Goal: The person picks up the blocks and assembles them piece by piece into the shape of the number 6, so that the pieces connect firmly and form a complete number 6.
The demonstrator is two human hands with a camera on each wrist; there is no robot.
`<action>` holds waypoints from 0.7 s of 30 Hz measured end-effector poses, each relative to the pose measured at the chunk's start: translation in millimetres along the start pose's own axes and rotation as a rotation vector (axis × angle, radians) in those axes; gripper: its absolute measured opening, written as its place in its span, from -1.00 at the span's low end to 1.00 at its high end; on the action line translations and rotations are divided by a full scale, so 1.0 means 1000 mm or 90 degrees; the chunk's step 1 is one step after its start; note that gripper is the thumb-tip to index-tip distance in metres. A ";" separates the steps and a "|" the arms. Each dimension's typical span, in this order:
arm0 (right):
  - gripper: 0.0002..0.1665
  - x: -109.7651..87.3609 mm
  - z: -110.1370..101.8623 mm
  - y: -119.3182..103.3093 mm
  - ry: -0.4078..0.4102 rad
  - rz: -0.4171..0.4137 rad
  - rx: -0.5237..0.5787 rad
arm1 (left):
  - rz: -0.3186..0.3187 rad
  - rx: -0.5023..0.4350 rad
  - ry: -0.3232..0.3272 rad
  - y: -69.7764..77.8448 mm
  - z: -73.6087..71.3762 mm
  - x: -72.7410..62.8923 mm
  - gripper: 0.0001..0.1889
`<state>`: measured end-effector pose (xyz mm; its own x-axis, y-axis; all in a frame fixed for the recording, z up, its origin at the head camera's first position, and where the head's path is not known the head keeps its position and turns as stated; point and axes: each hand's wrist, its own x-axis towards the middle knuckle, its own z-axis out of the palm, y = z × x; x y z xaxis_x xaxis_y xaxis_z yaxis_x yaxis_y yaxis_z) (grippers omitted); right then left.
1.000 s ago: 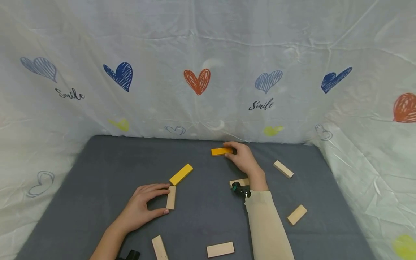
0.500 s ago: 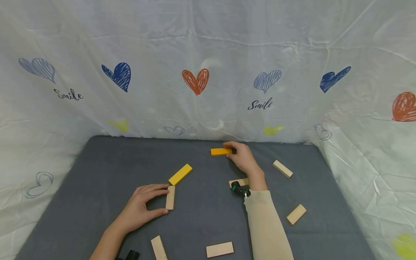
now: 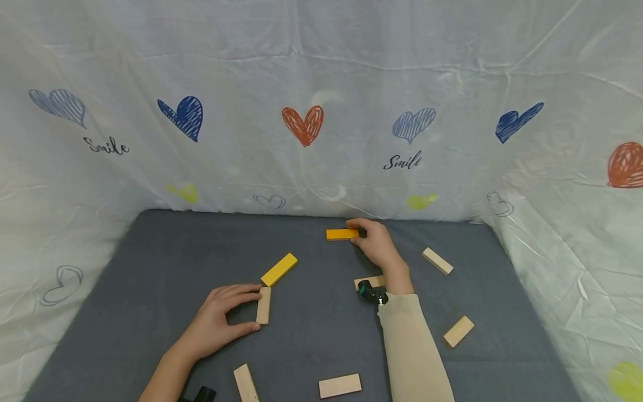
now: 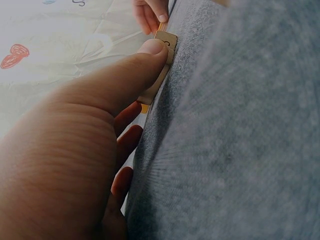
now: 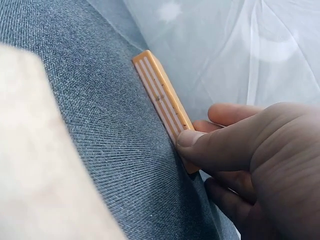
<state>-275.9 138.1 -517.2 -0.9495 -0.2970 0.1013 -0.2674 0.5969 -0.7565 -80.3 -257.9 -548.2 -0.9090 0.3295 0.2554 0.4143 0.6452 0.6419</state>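
Observation:
My left hand (image 3: 218, 318) pinches a plain wooden block (image 3: 264, 306) by its two ends, thumb at the near end and fingertips at the far one. That block lies on the grey cloth, its far end right by the lower corner of a slanted yellow block (image 3: 279, 270). At the back of the table my right hand (image 3: 375, 244) holds the right end of an orange block (image 3: 339, 235) between thumb and fingers. Pale stripes run along the side of this orange block (image 5: 159, 95) in the right wrist view, where the thumb presses on it.
A wooden block (image 3: 366, 283) lies partly hidden under the right wrist. More plain blocks lie at the right, one farther back (image 3: 437, 261) and one nearer (image 3: 459, 331). Two others, a left block (image 3: 246, 383) and a middle block (image 3: 340, 386), lie in front. A white curtain (image 3: 301, 167) borders the table.

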 end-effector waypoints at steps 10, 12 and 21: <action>-0.51 0.000 0.001 0.003 0.006 -0.010 0.002 | 0.001 -0.002 0.001 -0.001 0.001 -0.001 -0.33; -0.51 0.000 0.002 0.003 0.008 -0.013 0.001 | 0.000 -0.002 0.000 -0.001 0.001 -0.001 -0.32; -0.47 0.000 0.001 0.001 0.008 -0.013 -0.002 | -0.002 -0.003 -0.004 -0.001 0.000 0.000 -0.32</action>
<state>-276.2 137.9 -518.2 -0.9456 -0.3003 0.1250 -0.2877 0.5929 -0.7521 -80.9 -258.3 -548.8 -0.9098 0.3318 0.2495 0.4116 0.6428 0.6460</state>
